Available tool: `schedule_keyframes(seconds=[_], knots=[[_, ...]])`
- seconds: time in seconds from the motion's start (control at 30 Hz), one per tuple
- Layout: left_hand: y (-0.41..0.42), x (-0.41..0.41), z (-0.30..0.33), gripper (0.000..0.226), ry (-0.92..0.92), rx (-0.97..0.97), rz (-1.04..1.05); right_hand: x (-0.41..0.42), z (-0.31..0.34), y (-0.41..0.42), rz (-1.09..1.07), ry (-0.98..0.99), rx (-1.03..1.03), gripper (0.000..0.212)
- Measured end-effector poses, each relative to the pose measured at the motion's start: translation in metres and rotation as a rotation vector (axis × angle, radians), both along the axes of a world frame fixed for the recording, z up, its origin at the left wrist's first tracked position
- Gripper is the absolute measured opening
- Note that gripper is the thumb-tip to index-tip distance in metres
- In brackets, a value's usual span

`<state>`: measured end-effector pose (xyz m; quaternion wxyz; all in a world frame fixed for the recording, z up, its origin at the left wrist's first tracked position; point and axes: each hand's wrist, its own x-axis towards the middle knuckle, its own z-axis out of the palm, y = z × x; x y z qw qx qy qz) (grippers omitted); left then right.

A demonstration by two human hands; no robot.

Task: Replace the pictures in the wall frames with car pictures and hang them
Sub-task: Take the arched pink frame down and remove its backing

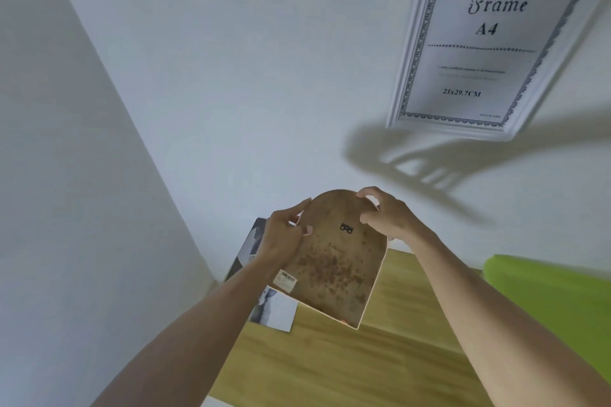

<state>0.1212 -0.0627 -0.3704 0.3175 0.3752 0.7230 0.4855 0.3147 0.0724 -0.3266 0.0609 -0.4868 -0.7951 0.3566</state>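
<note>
Both hands, left hand and right hand, grip arched frame, front hidden; white document frame cropped; wooden table below.

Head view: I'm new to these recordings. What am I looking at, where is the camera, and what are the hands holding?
The single camera sits on a person's head, looking forward and down; there is no robot. The left hand and right hand grip an arched frame by its top, brown backing board toward the camera, its black hanger clip showing. Below lies a wooden table with printed pictures on it. A white document frame hangs on the wall. The frame's front is hidden.
</note>
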Motion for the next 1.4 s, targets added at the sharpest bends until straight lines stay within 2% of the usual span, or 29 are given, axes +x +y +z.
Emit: schedule_keyframes(seconds=[0.3,0.47,0.57,0.6,0.7,0.87,1.0,1.17,1.27,1.4], knots=[[0.003,0.011,-0.007,0.055,-0.094,0.067,0.049,0.002,0.011,0.011,-0.133,0.068,-0.106,0.019],[0.004,0.007,-0.006,0.051,-0.148,0.08,0.033,0.006,0.01,0.008,-0.147,0.12,-0.124,0.031],[0.004,0.003,-0.003,0.048,-0.288,0.094,0.058,0.012,0.003,0.007,-0.151,0.131,-0.117,0.048],[0.003,0.001,-0.002,0.048,-0.338,0.096,0.075,0.014,0.001,0.007,-0.168,0.16,-0.131,0.047],[0.002,-0.007,0.001,0.049,-0.453,0.104,0.141,0.022,-0.01,0.009,-0.201,0.313,-0.234,0.027],[0.004,-0.013,0.002,0.055,-0.633,0.136,0.246,0.036,-0.032,-0.006,-0.202,0.44,-0.408,0.029],[0.004,-0.011,-0.002,0.059,-0.639,0.087,0.23,0.042,-0.043,-0.016,-0.229,0.5,-0.48,0.013],[-0.006,-0.013,-0.01,0.078,-0.408,-0.179,-0.064,0.057,-0.061,-0.011,-0.424,0.513,-0.531,0.014],[-0.012,-0.01,-0.02,0.081,-0.485,-0.219,-0.109,0.067,-0.075,-0.013,-0.507,0.535,-0.552,0.017],[-0.012,-0.005,-0.042,0.079,-0.585,-0.22,-0.049,0.076,-0.098,-0.02,-0.515,0.525,-0.526,0.022]])
